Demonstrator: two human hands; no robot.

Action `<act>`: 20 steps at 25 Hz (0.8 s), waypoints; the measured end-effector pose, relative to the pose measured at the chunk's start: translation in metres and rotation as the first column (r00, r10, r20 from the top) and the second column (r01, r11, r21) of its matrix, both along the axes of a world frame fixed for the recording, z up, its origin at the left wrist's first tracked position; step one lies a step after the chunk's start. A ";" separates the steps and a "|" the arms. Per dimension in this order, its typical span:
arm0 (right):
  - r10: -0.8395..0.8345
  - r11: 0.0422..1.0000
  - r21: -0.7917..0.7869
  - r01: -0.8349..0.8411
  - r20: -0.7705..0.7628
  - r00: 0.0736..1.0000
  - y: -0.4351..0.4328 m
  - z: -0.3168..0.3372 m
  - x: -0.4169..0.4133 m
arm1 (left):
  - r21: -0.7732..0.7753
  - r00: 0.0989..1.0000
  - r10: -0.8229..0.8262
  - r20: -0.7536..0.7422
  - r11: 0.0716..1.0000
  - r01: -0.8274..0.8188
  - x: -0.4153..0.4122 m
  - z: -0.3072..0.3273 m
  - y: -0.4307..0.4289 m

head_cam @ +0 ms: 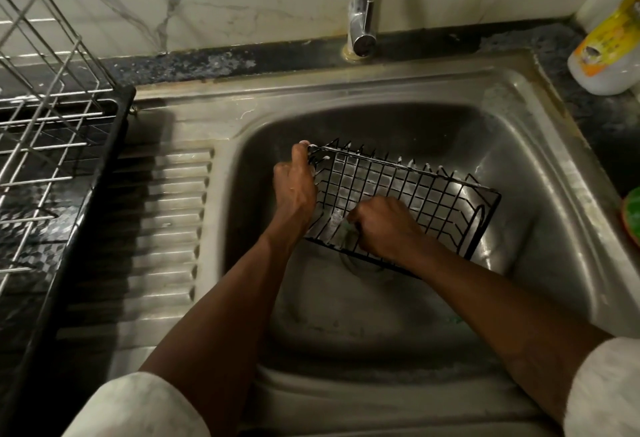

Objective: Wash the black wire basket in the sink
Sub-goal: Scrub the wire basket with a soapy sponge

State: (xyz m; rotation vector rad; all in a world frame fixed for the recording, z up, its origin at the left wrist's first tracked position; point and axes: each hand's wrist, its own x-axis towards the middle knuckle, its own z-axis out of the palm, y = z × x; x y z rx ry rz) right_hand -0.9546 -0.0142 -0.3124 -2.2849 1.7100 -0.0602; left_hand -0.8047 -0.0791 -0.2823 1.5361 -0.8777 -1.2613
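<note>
The black wire basket (408, 190) sits tilted inside the steel sink (540, 173), with soap foam on its top wires. My left hand (294, 187) grips the basket's left end at the upper corner. My right hand (384, 225) is inside the basket with curled fingers, holding a pale scrubber (341, 227) against the wire floor near the front edge. The scrubber is mostly hidden by the fingers.
The chrome tap (362, 10) stands behind the sink, and no water is visible. A steel dish rack on a black tray (52, 145) fills the left, beside the ribbed drainboard (166, 214). A soap bottle (609, 48) stands at the back right, a green object (632, 218) at the right edge.
</note>
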 end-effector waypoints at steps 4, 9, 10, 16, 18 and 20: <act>-0.093 0.927 0.365 -0.090 0.456 0.885 0.011 0.017 -0.006 | -0.042 0.999 0.009 0.033 0.999 -0.008 0.001 0.002 0.000; -0.046 0.999 0.024 0.046 0.020 0.999 0.018 0.007 -0.014 | -0.028 0.998 -0.035 0.048 0.999 0.036 0.001 -0.001 0.002; -0.084 0.994 0.075 0.076 0.098 0.992 0.019 0.004 -0.013 | -0.030 0.999 -0.021 0.047 0.999 0.022 0.002 -0.001 0.002; -0.106 0.969 0.245 0.016 0.357 0.928 0.030 0.010 -0.018 | 0.000 0.997 -0.050 0.058 0.999 0.051 0.003 -0.002 0.002; -0.083 0.991 0.121 0.062 0.172 0.982 0.026 0.006 -0.019 | 0.004 0.997 -0.051 0.054 0.999 0.051 0.002 -0.002 0.003; -0.113 0.975 0.219 0.045 0.309 0.944 0.028 0.008 -0.014 | -0.017 0.997 -0.039 0.065 0.999 0.040 0.002 -0.003 0.002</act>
